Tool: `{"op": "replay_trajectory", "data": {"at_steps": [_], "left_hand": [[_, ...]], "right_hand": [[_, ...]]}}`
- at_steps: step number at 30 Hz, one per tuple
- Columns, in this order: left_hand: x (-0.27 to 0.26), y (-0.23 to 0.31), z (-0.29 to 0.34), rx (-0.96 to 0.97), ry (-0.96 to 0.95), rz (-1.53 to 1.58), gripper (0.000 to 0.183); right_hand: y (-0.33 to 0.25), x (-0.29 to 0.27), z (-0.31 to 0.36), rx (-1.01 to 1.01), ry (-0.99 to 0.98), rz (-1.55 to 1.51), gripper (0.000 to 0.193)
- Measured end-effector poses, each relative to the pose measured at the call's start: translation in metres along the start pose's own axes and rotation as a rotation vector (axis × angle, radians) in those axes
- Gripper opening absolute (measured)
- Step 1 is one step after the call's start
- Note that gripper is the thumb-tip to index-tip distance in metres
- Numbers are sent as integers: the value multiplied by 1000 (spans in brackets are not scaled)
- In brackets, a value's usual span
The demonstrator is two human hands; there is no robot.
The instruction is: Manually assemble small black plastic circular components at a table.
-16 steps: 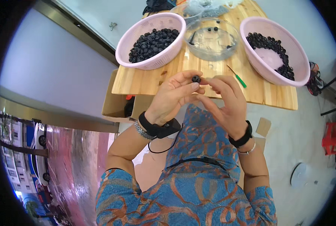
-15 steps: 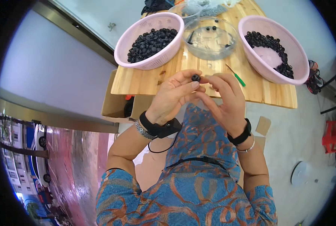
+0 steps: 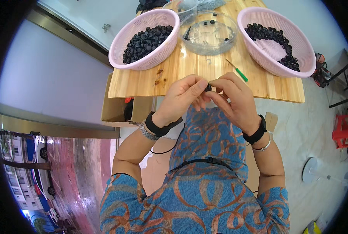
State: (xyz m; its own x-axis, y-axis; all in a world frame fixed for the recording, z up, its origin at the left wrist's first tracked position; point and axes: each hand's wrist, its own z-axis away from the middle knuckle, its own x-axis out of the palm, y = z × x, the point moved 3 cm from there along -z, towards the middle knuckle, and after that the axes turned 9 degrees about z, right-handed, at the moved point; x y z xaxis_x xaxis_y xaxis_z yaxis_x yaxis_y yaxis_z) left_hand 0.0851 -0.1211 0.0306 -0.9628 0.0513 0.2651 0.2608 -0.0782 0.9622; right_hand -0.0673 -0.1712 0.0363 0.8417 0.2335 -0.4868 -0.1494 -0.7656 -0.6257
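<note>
Between my hands, just past the table's near edge, is a small round black part (image 3: pixel 208 87); its exact kind is too small to make out. My left hand (image 3: pixel 185 93) pinches it from the left with thumb and fingers. From the other side, my right hand (image 3: pixel 233 94) closes its thumb and index finger on the same part. Several similar black parts (image 3: pixel 146 43) are heaped in the left pink basket (image 3: pixel 143 66). More black parts (image 3: pixel 289 62) lie along the inner side of the right pink basket (image 3: pixel 273 48).
A clear round tray (image 3: pixel 209 48) between the baskets holds several small black parts and tiny translucent bits. Nearer me on the wooden table (image 3: pixel 135 85) lies a thin tool with a green handle (image 3: pixel 242 75). A cardboard box (image 3: pixel 107 111) stands below the left edge; a red stool (image 3: pixel 343 130) is at right.
My right thumb and fingers have come in and closed on the black part, which sat mostly in my left fingers. The whole view has shifted slightly.
</note>
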Motion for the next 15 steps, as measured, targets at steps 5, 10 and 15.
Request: {"op": "replay_trajectory", "data": {"at_steps": [5,10,15], "left_hand": [[2,-8,0,-31,57,-64,40],[3,-10,3,-132,57,26,46],[6,-16,6,-184,11,206,47]], "right_hand": [[-6,3,-8,-215,-55,287,25],[-6,9,-14,-346,-145,466,31],[-9,13,-12,-428,-149,500,29]]}}
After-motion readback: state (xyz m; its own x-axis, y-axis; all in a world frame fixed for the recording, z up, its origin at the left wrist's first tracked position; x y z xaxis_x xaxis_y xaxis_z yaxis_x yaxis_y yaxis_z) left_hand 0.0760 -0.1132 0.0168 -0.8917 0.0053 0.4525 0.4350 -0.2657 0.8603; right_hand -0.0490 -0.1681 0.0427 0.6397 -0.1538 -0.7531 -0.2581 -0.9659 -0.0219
